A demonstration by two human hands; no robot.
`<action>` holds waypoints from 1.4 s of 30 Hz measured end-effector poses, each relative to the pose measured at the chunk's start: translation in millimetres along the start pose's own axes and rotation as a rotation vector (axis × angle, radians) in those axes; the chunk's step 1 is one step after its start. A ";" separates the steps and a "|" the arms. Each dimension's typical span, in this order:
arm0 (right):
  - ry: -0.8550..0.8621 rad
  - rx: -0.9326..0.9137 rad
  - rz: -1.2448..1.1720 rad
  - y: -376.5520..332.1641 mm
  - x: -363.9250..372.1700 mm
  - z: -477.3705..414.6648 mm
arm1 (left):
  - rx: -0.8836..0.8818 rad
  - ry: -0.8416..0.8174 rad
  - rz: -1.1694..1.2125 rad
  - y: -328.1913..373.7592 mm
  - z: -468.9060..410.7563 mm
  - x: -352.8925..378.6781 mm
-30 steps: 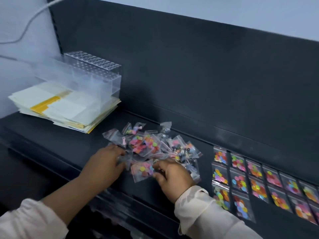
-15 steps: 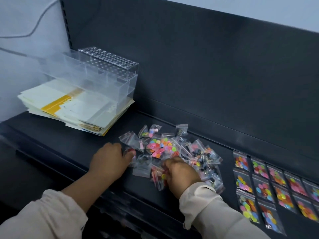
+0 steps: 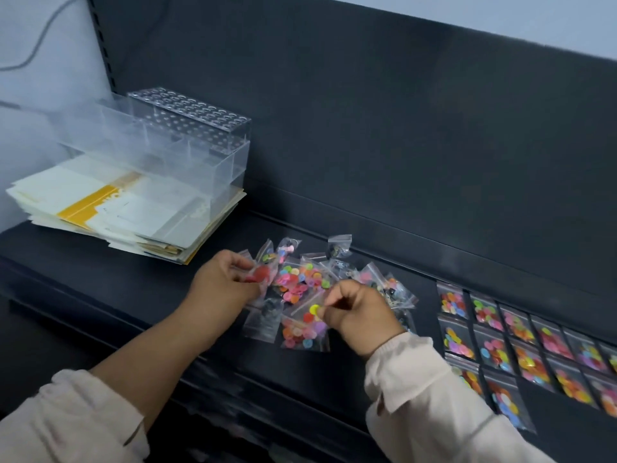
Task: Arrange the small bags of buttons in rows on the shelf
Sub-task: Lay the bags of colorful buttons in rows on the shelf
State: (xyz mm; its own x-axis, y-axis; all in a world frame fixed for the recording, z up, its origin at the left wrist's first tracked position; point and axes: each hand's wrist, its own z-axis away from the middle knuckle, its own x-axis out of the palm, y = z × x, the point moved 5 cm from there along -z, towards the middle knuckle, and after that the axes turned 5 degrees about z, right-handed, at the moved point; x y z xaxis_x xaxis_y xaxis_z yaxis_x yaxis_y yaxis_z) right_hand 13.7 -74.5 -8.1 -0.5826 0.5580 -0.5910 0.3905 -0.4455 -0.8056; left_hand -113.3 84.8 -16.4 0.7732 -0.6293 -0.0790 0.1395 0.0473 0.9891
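hands (image 3: 220, 282) (image 3: 360, 317): 2 | bag rows (image 3: 494, 354): 3 | bag pile (image 3: 300, 279): 1 | organizer (image 3: 187, 135): 1 | paper stack (image 3: 83, 202): 1

The shelf (image 3: 133, 289) looks like dark matt metal. The bags (image 3: 490, 349) are clear, glossy plastic film. The rack (image 3: 187, 128) is smooth transparent plastic, set on matt paper (image 3: 66, 195). The sleeves (image 3: 434, 412) are soft cloth.

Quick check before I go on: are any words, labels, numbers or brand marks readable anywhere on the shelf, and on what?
None can be read.
Paper stack: faint dark marks beside the yellow band, too blurred to read.
Pile of bags, rows of bags: no label shows.
Red-button bag in left hand, mixed bag in right hand: no label shows.
Clear organizer: no print shows.
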 end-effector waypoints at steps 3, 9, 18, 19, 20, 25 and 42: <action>-0.001 0.163 -0.393 8.0 -12.3 3.9 | -0.061 -0.059 0.073 5.2 6.3 12.2; -0.075 0.315 -0.770 24.1 -35.0 27.9 | -0.246 -0.240 0.293 10.6 29.8 59.6; 0.054 0.372 -0.700 81.2 -116.2 77.8 | -0.178 -0.320 0.181 20.1 66.2 148.6; 0.075 0.387 -0.695 90.1 -125.7 82.9 | -0.165 -0.340 0.166 21.9 70.5 156.9; 0.097 0.395 -0.695 99.5 -137.2 89.2 | -0.157 -0.362 0.150 23.4 74.8 166.7; 0.218 0.468 -0.672 141.8 -189.8 120.9 | -0.160 -0.423 0.072 30.1 93.6 210.7; 0.301 0.503 0.191 221.4 -232.7 141.0 | -0.278 -0.466 -0.002 21.3 124.1 268.0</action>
State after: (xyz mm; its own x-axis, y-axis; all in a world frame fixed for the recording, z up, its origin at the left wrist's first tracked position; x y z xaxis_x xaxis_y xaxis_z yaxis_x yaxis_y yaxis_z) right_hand 135.3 -401.7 -43.0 -0.2803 0.5759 -0.7680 0.0415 -0.7920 -0.6091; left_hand 20.1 -179.1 -1.0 0.4253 -0.9039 0.0456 0.3481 0.2099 0.9136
